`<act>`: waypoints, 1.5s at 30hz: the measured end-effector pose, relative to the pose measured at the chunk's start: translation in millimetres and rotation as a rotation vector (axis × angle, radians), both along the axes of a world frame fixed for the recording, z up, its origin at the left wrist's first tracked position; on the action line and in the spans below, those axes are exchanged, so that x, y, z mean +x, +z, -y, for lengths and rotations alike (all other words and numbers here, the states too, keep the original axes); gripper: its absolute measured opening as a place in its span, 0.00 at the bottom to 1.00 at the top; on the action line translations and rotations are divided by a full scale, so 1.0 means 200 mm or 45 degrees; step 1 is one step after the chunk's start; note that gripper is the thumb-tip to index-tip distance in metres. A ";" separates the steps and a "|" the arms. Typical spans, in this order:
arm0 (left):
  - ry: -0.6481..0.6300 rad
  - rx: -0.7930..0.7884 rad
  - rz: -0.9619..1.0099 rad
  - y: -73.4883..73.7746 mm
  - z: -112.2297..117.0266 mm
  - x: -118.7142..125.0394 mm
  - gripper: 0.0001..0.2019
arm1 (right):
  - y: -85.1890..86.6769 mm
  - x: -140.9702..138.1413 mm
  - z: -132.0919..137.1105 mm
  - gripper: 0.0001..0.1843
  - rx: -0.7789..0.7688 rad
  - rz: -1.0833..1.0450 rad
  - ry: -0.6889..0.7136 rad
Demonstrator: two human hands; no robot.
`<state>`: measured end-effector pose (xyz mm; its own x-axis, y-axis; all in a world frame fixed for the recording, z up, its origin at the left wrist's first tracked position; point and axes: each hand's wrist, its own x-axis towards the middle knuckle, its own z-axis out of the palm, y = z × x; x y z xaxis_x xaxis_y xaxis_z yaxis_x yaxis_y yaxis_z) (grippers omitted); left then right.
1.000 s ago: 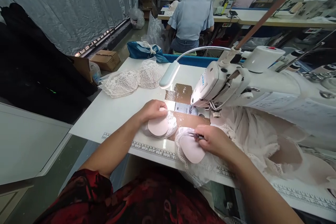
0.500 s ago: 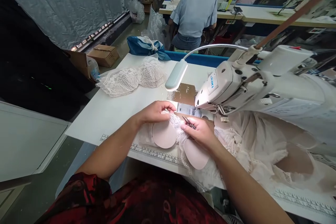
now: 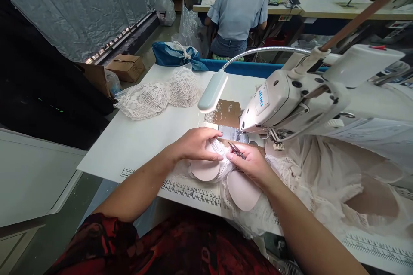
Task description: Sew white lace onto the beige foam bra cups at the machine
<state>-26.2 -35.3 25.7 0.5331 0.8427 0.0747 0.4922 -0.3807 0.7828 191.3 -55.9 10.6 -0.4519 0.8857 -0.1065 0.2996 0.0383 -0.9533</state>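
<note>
A pale lace bra lies across the table's front edge, its cup insides (image 3: 243,191) facing up. My left hand (image 3: 196,145) grips the left cup, thumb on top and index finger stretched over the lace; its other fingers are hidden. Thread snips (image 3: 237,150) sit in my right hand (image 3: 251,164), blades pointing up and left. That hand's thumb also presses the lace at the middle of the bra, close to my left thumb.
The sewing machine (image 3: 290,103) stands at the right, its needle area just beyond my hands. A lamp (image 3: 213,91) hangs over the table. Another lace bra (image 3: 155,96) lies at the back left; more lace garments (image 3: 319,176) are piled right. A person (image 3: 237,17) sits ahead.
My left hand has shifted right along the lace, its thumb now lower across the left cup and nearer my right hand. The right hand keeps the snips. The view has moved slightly.
</note>
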 end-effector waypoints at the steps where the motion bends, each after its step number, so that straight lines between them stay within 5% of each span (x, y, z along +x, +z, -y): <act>1: -0.020 -0.032 -0.002 0.00 0.00 0.01 0.27 | 0.01 0.00 0.00 0.14 0.005 -0.008 0.004; 5: -0.097 -0.305 0.108 -0.02 -0.01 0.03 0.15 | 0.02 -0.01 0.00 0.14 0.010 -0.036 0.055; 14: -0.135 -0.784 0.406 -0.04 -0.02 0.01 0.14 | -0.02 0.05 -0.02 0.24 -0.027 -0.027 -0.010; 19: -0.102 -0.833 0.426 -0.04 -0.02 0.02 0.14 | -0.01 0.06 -0.02 0.20 0.083 0.063 0.019; 25: -0.097 -0.794 0.407 -0.02 -0.01 0.04 0.12 | 0.00 0.02 0.00 0.16 -0.072 -0.056 0.038; 38: -0.106 -0.846 0.443 -0.03 -0.01 0.04 0.15 | 0.02 -0.01 0.01 0.11 0.177 0.063 -0.042; 45: -0.100 -0.925 0.429 -0.03 -0.02 0.03 0.13 | -0.01 0.02 -0.01 0.13 -0.032 -0.030 -0.026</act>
